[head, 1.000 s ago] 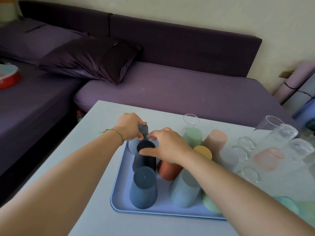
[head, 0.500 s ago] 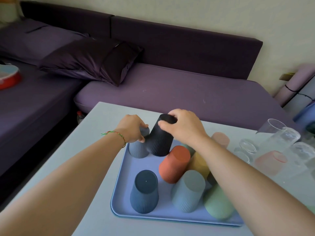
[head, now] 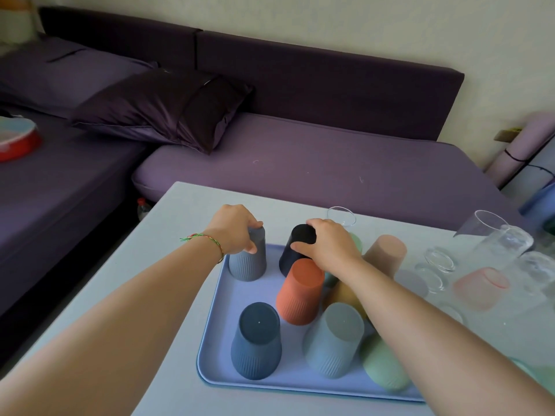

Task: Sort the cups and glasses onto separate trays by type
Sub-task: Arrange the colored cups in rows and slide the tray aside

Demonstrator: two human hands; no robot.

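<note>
Head view: left hand fingers curl over the upturned base of grey cup, at far-left corner of blue tray. Right hand fingers and thumb grip black cup at tray's far edge, just beside orange cup. Step looks like spacing cups on tray. Next probably needs black cup seated flat, then release. Cups matte, ribbed, inverted. Clear glasses right of tray.
</note>
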